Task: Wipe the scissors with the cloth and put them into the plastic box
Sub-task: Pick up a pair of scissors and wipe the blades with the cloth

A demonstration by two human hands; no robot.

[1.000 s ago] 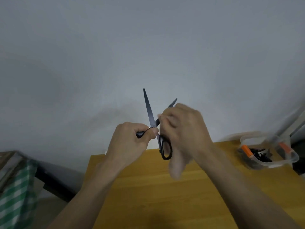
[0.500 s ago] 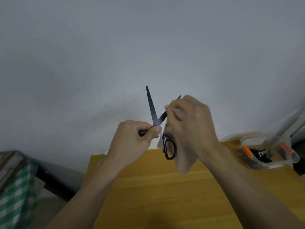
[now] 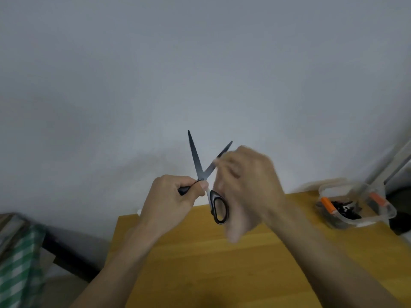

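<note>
Head view: left hand (image 3: pixel 171 197) is gripping open scissors (image 3: pixel 201 172) by one handle; right hand (image 3: pixel 246 185), blurred, is pinching cloth (image 3: pixel 235 230) around a blade.

Dim, even light; right hand (image 3: pixel 246 185) motion-blurred, wide-angle bending at edges

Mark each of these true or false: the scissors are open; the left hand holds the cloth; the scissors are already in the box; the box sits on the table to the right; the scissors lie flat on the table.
1. The scissors are open. True.
2. The left hand holds the cloth. False: it grips a scissor handle; the right hand holds the cloth against a blade.
3. The scissors are already in the box. False: both hands hold them up.
4. The box sits on the table, to the right. True.
5. The scissors lie flat on the table. False: they are held above it, blades pointing up.
</note>
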